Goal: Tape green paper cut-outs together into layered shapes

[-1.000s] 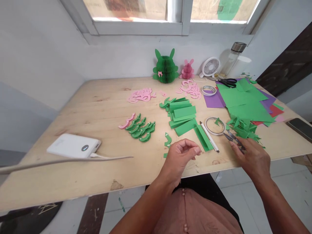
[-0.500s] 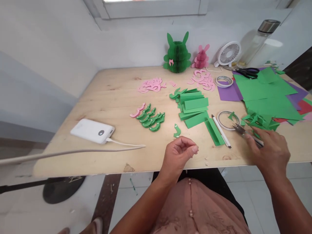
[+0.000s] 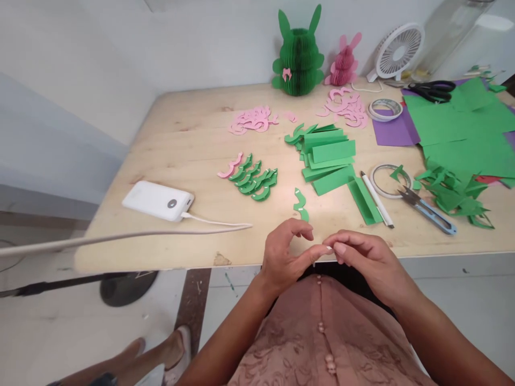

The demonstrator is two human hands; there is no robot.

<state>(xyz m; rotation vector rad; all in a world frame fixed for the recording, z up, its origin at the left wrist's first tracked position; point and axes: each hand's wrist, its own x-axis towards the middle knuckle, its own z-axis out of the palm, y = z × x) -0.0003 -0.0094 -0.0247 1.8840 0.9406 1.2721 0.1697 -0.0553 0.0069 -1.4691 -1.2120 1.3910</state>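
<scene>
At the table's front edge my left hand (image 3: 287,257) has its thumb stretched out and its index finger curled apart from it. A tiny white bit of tape (image 3: 329,247) shows at that thumb's tip. My right hand (image 3: 368,262) meets it there, thumb and fingers pinched together against the bit. Just beyond my left hand lies a wavy green paper strip (image 3: 300,203) with small white patches. The blue-handled thread snips (image 3: 430,212) rest on the table, blades by a tape roll (image 3: 389,180) with a green scrap on it.
Folded green paper strips (image 3: 330,153), a white marker (image 3: 377,199) and green scraps (image 3: 454,187) lie beyond my hands. Wavy green pieces (image 3: 253,179) sit left, near a white power bank (image 3: 159,201) with its cable. Paper rabbits, green (image 3: 300,59) and pink (image 3: 344,64), stand behind.
My right hand has put the snips down on the table and come left to my left hand. The left thumb and index finger have spread apart. The view has tilted down.
</scene>
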